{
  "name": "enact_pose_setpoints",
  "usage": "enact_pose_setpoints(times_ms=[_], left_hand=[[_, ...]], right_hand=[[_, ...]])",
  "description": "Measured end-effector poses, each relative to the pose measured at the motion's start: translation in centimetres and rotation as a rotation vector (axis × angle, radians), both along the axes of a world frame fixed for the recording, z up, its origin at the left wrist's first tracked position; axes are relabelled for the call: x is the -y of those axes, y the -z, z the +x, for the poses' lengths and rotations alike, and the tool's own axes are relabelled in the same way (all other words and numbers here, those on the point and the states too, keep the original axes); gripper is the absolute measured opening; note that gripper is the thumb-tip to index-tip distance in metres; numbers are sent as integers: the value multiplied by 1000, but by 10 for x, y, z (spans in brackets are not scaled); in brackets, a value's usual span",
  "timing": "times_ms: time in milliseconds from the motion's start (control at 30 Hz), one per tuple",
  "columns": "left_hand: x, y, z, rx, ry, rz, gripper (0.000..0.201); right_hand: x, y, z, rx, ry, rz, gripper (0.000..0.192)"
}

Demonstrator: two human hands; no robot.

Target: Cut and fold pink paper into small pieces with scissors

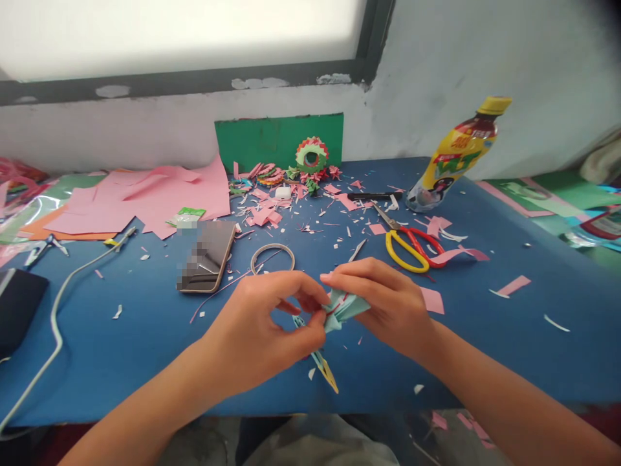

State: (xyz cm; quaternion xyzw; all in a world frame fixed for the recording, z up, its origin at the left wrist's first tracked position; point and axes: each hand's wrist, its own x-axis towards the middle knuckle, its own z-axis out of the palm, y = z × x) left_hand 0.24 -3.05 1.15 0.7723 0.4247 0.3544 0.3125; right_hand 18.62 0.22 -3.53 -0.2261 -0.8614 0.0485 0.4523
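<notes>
Pale-blue folded paper piece [345, 308], creased

I'm looking at a home craft corner set under a window: a blue-covered counter [509, 323] against a rough white wall, strewn with pink paper scraps [264, 213]. Stacked pink paper sheets [145, 197], scissors [412, 249], a finished folded paper wreath [311, 155] and a drink bottle [456, 158] mark it as a paper-folding spot.

Pale blue paper [345, 309] is seen centre frame; scissors [412, 247] are yellow and red; the table [145, 336] is blue.
</notes>
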Motion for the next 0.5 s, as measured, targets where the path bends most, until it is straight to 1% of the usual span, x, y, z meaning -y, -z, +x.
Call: enact_pose_setpoints(times_ms=[100,200,333,500], left_hand=[[0,3,1,-27,-3,95,16],[-1,5,0,-45,34,165,14],[-2,2,-3,-19,109,189,14],[-2,-1,-7,19,169,197,17]], right_hand=[[1,0,1,14,5,35,21],[1,1,1,9,7,43,22],[2,0,1,-28,-6,-4,22],[3,-3,1,-81,-16,-34,20]])
